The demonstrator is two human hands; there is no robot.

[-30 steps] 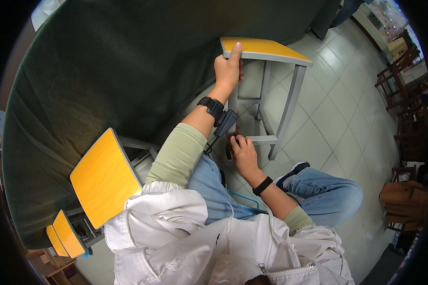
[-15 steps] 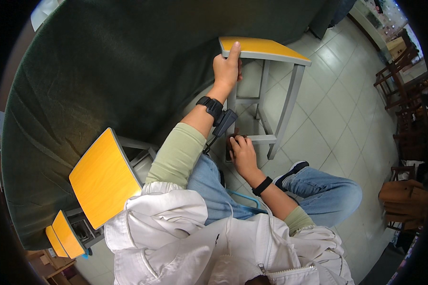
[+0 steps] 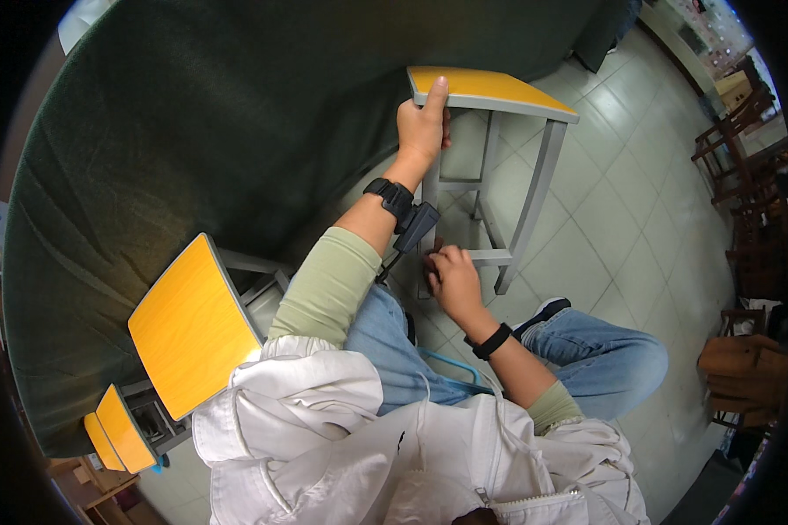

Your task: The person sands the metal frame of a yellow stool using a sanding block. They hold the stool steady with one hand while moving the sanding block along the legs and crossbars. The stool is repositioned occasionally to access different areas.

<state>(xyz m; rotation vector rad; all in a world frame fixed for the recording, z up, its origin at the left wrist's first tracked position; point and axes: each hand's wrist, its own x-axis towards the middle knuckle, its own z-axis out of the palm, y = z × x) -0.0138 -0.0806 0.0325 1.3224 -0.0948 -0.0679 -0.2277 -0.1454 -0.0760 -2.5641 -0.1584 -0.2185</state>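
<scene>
A stool with a yellow top [image 3: 490, 87] and a grey metal frame [image 3: 534, 201] stands on the tiled floor in front of my knees. My left hand [image 3: 422, 127] grips the near corner of the top, thumb lying along its edge. A black wrist strap with a small black device [image 3: 414, 226] sits on that forearm. Lower down, my right hand [image 3: 451, 276] is curled around the bottom of the stool's near leg, where the lower rail [image 3: 490, 256] meets it. Anything inside that fist is hidden.
A large table under a dark green cloth [image 3: 193, 131] fills the left and top. A second yellow stool [image 3: 188, 324] stands at my left, with more yellow seats [image 3: 118, 429] behind it. Dark wooden chairs [image 3: 744, 131] and a brown seat [image 3: 744, 367] line the right.
</scene>
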